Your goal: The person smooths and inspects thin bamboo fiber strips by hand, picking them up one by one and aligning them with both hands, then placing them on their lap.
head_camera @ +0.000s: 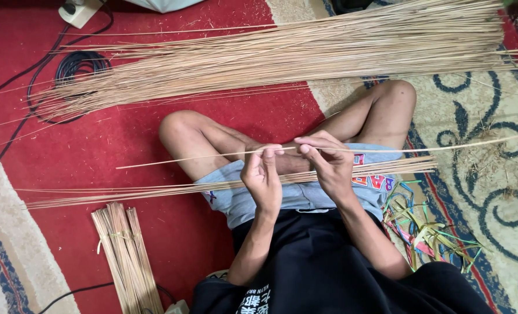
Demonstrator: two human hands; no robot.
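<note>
Fingers (269, 152) of both hands pinch one thin stick (212, 157) above the lap

Premises: a room in a home, with craft work done on the floor. The floor is covered by a red carpet (125, 134) with a cream and blue patterned border (480, 122). A person sits cross-legged directly on it. A large spread of thin sticks (282, 52), a tied bundle of sticks (128, 256) and coloured strips (422, 227) lie around. Black cables (73, 67) and a white power strip (79, 10) lie at the carpet's edge.
</note>
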